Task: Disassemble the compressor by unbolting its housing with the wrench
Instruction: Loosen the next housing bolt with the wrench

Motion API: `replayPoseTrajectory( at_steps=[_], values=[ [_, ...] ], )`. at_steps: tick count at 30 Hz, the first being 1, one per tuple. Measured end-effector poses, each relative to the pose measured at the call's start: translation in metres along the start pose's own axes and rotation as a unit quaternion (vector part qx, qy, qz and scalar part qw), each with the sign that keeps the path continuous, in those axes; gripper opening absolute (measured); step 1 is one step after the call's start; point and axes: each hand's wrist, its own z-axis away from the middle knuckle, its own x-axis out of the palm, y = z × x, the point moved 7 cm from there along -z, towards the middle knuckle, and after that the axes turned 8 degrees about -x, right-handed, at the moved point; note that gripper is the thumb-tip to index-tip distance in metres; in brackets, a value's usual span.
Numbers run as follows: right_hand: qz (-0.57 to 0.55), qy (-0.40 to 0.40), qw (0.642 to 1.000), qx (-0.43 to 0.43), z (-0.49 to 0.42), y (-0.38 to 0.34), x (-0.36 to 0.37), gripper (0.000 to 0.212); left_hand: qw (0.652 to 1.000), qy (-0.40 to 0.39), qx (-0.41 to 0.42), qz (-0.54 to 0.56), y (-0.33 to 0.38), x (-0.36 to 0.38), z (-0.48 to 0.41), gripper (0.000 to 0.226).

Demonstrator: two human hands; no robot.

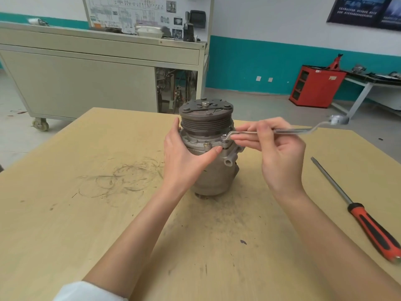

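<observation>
A grey metal compressor (213, 177) stands upright on the wooden table (76, 203), its dark ribbed pulley (206, 118) on top. My left hand (184, 157) grips the housing from the left, thumb on the flange beside a bolt (207, 144). My right hand (280, 148) holds the shaft of a silver offset ring wrench (290, 131). The wrench's near ring sits over another flange bolt (224, 137); its far ring sticks out to the right past the table.
A long screwdriver (358, 211) with a red-and-black handle lies on the table's right side. Behind the table are a beige wheeled cabinet (86, 83), a red tool cabinet (314, 85) and a grey bench (368, 83). Scuff marks cover the tabletop's left half.
</observation>
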Motion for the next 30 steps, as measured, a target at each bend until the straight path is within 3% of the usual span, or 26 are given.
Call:
replayPoseTrajectory(
  at_steps=[4, 7, 9, 11, 14, 17, 20, 22, 25, 28, 30],
  values=[
    [0.03, -0.039, 0.998, -0.046, 0.021, -0.006, 0.007, 0.011, 1.0, 0.007, 0.002, -0.006, 0.0, -0.001, 0.0, 0.112],
    [-0.038, -0.002, 0.999, -0.017, 0.016, 0.006, 0.0, 0.015, 1.0, 0.005, 0.002, -0.004, 0.0, 0.0, 0.0, 0.112],
    [-0.12, 0.033, 0.99, 0.073, -0.002, 0.03, -0.006, 0.02, 1.0, 0.004, -0.001, -0.002, 0.0, -0.001, 0.0, 0.112],
    [-0.201, 0.038, 0.958, 0.202, -0.023, 0.062, -0.002, 0.027, 1.0, 0.004, -0.001, -0.002, 0.001, -0.001, 0.001, 0.111],
    [-0.258, -0.024, 0.897, 0.358, -0.038, 0.096, 0.015, 0.03, 1.0, 0.0, -0.002, 0.001, 0.003, -0.001, 0.002, 0.11],
    [-0.306, -0.037, 0.867, 0.393, -0.037, 0.105, 0.02, 0.03, 1.0, -0.003, -0.003, 0.007, 0.004, -0.002, 0.003, 0.11],
    [-0.342, 0.069, 0.873, 0.342, -0.039, 0.092, 0.007, 0.032, 1.0, -0.001, -0.002, 0.007, 0.004, -0.002, 0.003, 0.11],
    [-0.253, 0.103, 0.93, 0.247, -0.04, 0.07, -0.007, 0.031, 1.0, -0.003, -0.004, 0.005, 0.004, -0.002, 0.003, 0.11],
    [-0.075, 0.071, 0.993, 0.065, -0.029, 0.025, -0.012, 0.028, 1.0, 0.0, -0.004, 0.001, 0.004, -0.001, 0.003, 0.11],
    [0.035, 0.013, 0.997, -0.068, -0.008, -0.004, -0.001, 0.02, 1.0, 0.008, 0.002, 0.0, 0.004, -0.002, 0.003, 0.109],
    [0.092, -0.018, 0.989, -0.113, 0.004, -0.008, 0.004, 0.021, 1.0, 0.011, 0.001, -0.002, 0.003, -0.002, 0.002, 0.109]
  ],
)
